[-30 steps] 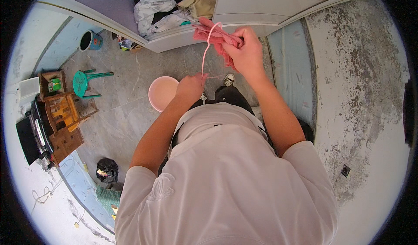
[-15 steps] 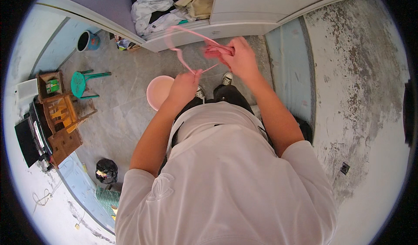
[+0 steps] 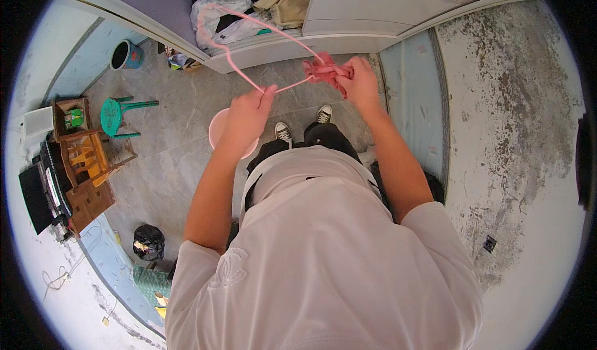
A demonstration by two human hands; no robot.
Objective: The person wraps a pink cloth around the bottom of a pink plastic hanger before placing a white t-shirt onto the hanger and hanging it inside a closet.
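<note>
A thin pink wire loop [image 3: 229,55], shaped like a bent clothes hanger, stretches out in front of me. My left hand [image 3: 247,112] is closed on its near side, the wire pinched between thumb and fingers. At the loop's right end a bunched reddish-pink cloth [image 3: 323,71] sits around the wire. My right hand [image 3: 362,85] grips that cloth; whether its fingers also hold the wire is hidden. A pink basin [image 3: 217,126] stands on the floor under my left forearm, which covers part of it.
Ahead, an open cabinet [image 3: 273,48] holds piled clothes [image 3: 283,4]. To the left are a green stool [image 3: 112,117], a blue bucket [image 3: 127,56], a wooden chair [image 3: 93,160] and a black bag [image 3: 148,242]. A stained wall [image 3: 491,101] rises on the right.
Both hands have moved apart, the left one leftward and the right one slightly right. The wire loop has swung farther up and left, and the cloth now spreads more openly beside my right hand.
</note>
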